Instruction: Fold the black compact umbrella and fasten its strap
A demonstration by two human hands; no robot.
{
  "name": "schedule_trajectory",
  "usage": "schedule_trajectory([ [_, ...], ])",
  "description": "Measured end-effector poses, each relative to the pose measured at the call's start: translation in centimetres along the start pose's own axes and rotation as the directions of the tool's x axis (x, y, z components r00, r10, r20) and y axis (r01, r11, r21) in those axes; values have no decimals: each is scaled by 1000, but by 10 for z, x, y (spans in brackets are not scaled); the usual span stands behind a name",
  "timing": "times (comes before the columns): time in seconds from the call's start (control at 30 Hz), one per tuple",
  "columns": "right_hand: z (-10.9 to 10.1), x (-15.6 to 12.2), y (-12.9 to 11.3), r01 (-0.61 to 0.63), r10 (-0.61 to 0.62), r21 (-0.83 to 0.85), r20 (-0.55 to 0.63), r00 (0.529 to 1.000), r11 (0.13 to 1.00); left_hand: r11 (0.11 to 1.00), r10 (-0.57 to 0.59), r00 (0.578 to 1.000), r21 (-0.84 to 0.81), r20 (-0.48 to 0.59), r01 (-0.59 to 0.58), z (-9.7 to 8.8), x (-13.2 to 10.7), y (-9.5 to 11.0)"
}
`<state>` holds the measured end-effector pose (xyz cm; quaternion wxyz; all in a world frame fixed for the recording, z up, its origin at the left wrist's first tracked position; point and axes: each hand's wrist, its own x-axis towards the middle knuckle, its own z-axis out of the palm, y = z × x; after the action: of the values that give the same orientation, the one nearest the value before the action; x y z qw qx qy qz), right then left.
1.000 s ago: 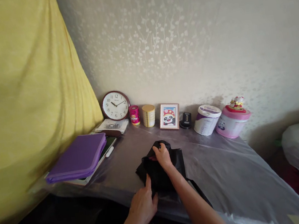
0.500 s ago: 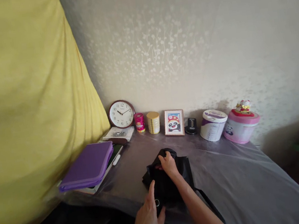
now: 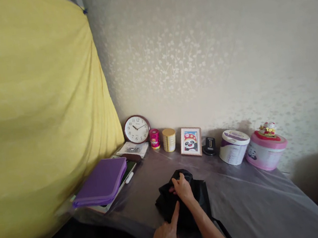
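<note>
- Desk [image 3: 246, 201] is covered with a clear plastic sheet, and a black bag [image 3: 197, 198] is laid on its near middle part.
- The right hand [image 3: 182, 188] is closed over the far top edge of the black bag, with the fingers curled into the cloth.
- The left hand [image 3: 167, 237] is placed at the near side of the bag. Only its index finger is stretched out and pressed on the cloth, and nothing is gripped by it.
- A purple case [image 3: 102, 181] is seen on the left, beside a yellow curtain [image 3: 36, 123].
- Along the far wall a clock [image 3: 136, 129], a pink can [image 3: 154, 138], a yellow can [image 3: 169, 139], a framed panda picture [image 3: 190, 141], a white tub [image 3: 234, 147] and a pink tub [image 3: 266, 149] are lined up, well apart from the bag.
</note>
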<state>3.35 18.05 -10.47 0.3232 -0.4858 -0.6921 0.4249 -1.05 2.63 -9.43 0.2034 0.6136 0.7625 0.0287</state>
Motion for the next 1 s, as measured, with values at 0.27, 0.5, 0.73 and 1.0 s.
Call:
schedule_trajectory([
  [0.27,-6,-19,-5,183,-183,0,62,981,983,996,-23,997,-83,-80,16,9,0,-6],
  [0.5,-23,-61,-4,690,-644,-125,273,715,713,984,-80,994,-164,-78,66,14,2,-11],
  [0.73,-38,5,18,709,-659,-322,266,704,628,975,-34,998,-223,-54,21,15,6,-13],
  [1.0,-67,65,22,499,-520,-371,51,853,783,971,-85,996,-225,-15,79,11,4,-10],
])
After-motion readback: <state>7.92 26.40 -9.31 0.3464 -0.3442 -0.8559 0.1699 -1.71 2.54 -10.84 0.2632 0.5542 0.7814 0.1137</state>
